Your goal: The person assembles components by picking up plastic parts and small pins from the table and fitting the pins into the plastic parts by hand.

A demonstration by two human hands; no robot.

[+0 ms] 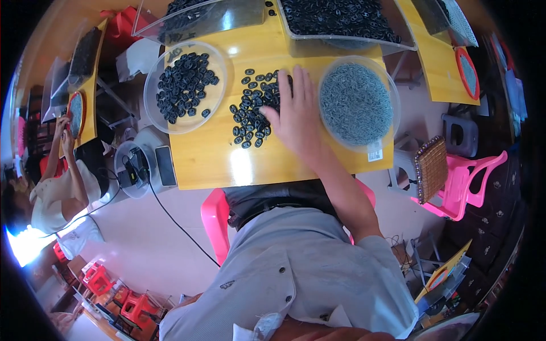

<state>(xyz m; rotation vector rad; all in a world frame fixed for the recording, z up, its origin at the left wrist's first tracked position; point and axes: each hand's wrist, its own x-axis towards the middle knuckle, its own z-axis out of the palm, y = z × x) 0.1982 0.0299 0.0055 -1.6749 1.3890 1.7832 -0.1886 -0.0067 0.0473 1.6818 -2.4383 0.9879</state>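
My right hand (pixel 296 111) lies flat, palm down and fingers stretched, on the right edge of a loose heap of small black oval pieces (pixel 250 108) spread over the yellow table (pixel 216 159). It holds nothing that I can see. Left of the heap stands a clear round bowl (pixel 185 85) partly filled with the same black pieces. Just right of my hand is another clear round bowl (pixel 357 102) full of tiny grey parts. My left hand is out of view.
A clear tray (pixel 335 20) and a plastic bag (pixel 193 20) of black pieces sit at the table's far edge. A stool with a small scale and a phone (pixel 142 165) stands left, with a cable across the floor. Another person (pixel 57 187) works at a table left. Pink chair (pixel 469 182) right.
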